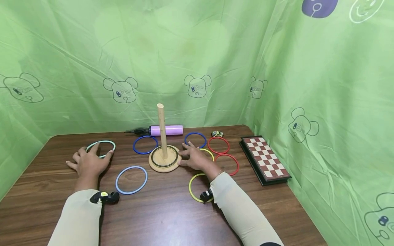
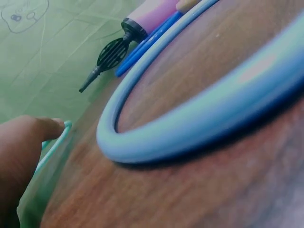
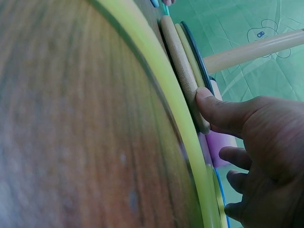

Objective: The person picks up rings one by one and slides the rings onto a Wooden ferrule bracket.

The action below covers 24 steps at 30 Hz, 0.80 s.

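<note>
A round wooden base (image 1: 157, 166) with an upright wooden peg (image 1: 162, 131) stands mid-table, and a dark ring (image 1: 153, 160) lies flat around the peg's foot. My right hand (image 1: 197, 158) is at the base's right side. In the right wrist view its thumb (image 3: 221, 110) touches the base's edge (image 3: 183, 71), the other fingers loosely bent beyond. At the far left, my left hand (image 1: 90, 163) reaches over a mint green ring (image 1: 106, 141) with fingers spread. Its thumb overlaps the ring's right side. A light blue ring (image 1: 131, 193) lies between the left hand and the base.
Behind the base lie blue rings (image 1: 145, 153) and a purple hand pump (image 1: 172, 130). To the right are red rings (image 1: 229, 142), yellow rings (image 1: 189, 188), a toy car (image 1: 217, 134) and a checkered board (image 1: 267, 159). Green curtains (image 1: 166, 51) border the table.
</note>
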Motion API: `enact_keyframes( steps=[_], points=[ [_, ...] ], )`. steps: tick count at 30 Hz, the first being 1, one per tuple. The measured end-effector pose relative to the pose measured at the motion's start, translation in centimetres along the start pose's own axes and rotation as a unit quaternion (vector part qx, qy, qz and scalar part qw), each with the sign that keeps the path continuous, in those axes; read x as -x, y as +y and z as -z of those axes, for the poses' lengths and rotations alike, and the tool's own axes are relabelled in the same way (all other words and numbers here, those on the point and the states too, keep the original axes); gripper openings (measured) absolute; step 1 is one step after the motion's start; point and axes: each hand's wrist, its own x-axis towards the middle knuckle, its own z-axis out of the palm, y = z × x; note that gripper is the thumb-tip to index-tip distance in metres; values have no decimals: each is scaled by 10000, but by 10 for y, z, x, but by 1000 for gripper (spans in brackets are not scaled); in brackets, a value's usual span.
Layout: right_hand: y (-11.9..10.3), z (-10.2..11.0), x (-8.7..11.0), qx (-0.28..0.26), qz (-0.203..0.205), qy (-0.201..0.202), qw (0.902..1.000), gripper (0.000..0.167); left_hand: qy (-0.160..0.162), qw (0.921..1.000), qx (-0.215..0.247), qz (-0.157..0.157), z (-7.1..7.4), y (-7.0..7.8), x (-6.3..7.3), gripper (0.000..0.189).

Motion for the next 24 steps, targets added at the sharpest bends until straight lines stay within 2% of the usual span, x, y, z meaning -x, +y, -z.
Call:
enact_keyframes(
  steps=[7,12,18,20,24],
  points=[
    [3,-2,-2,-59,37,-25,10000,55,616,9975,231,-269,3,10,5,80],
    [1,0,-3,-54,77,2,10000,55,1137,9909,509,-504,8,17,5,72],
    [1,0,-3,-49,61,32,10000,55,1377,9845,825,-700,15,28,7,66],
    [2,0,-2,-31,42,3,10000,55,1578,9799,981,-729,16,32,8,63],
    [2,0,-1,-17,26,-17,10000,55,2089,9646,1309,-936,21,42,10,58]
  ],
)
